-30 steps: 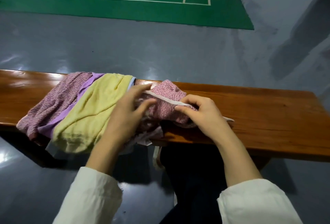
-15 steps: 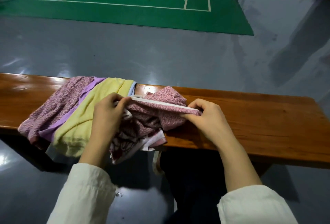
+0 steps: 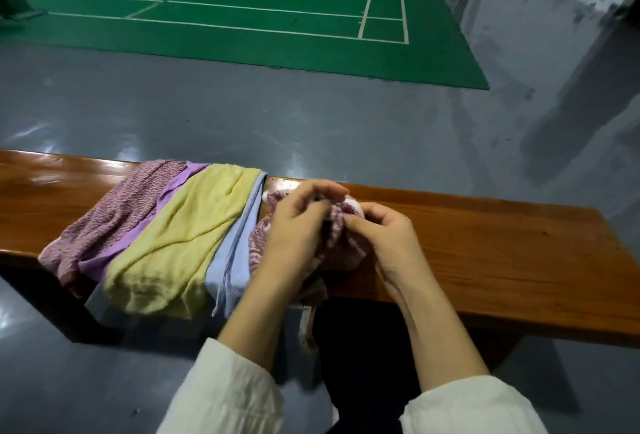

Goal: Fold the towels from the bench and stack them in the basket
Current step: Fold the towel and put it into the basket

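Note:
A long wooden bench (image 3: 485,253) crosses the view. Several towels lie draped over it on the left: a mauve patterned one (image 3: 114,215), a purple one (image 3: 173,187), a yellow one (image 3: 183,236) and a light blue one (image 3: 235,253). Right of them is a bunched pink patterned towel (image 3: 341,250) with a white edge. My left hand (image 3: 294,225) and my right hand (image 3: 381,232) are close together over it, and both pinch its cloth with curled fingers. Part of this towel hangs off the near edge. No basket is in view.
Glossy grey floor (image 3: 311,122) lies beyond and below the bench. A green court mat (image 3: 242,18) with white lines lies farther back. A white strap (image 3: 306,322) hangs under the bench near my dark-clothed legs. The bench's right half is bare wood.
My hands have come together, bunching the pink towel between them where it was stretched out before. The light blue towel now shows beside the yellow one.

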{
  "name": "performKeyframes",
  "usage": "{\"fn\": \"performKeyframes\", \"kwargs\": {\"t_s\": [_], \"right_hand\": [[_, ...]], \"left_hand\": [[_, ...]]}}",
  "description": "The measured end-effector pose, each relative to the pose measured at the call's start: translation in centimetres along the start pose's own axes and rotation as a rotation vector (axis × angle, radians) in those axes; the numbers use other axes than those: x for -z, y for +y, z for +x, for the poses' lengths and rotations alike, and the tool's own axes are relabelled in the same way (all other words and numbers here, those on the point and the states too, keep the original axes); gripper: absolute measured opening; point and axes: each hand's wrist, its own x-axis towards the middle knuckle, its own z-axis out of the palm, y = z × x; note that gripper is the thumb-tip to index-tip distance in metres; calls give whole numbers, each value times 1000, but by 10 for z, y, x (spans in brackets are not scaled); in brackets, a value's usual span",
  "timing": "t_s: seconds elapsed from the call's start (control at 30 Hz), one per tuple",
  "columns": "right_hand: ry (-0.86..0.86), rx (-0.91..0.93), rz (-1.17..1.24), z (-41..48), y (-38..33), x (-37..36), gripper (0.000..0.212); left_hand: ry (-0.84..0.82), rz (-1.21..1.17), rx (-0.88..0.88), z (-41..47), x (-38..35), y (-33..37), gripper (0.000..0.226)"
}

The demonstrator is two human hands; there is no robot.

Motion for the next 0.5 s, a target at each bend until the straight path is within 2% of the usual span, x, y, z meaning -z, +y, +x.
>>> {"fn": "performKeyframes", "kwargs": {"t_s": [0.1, 0.2, 0.3, 0.37, 0.43, 0.5], "right_hand": [[-45, -120, 262, 1, -3, 2, 28], [-45, -155, 336, 1, -4, 11, 34], [17, -51, 261, -1, -3, 17, 27], [121, 64, 42, -1, -3, 17, 14], [175, 150, -87, 1, -2, 16, 14], [150, 135, -77, 1, -2, 14, 18]], "left_hand": [[7, -96, 53, 0, -3, -9, 20], [-78, -227, 126, -1, 7, -14, 23], [-43, 110, -51, -4, 14, -17, 18], [26, 337, -202, -2, 14, -18, 11], [54, 524, -320, 1, 13, -18, 7], [46, 701, -413, 4, 10, -19, 4]]}}
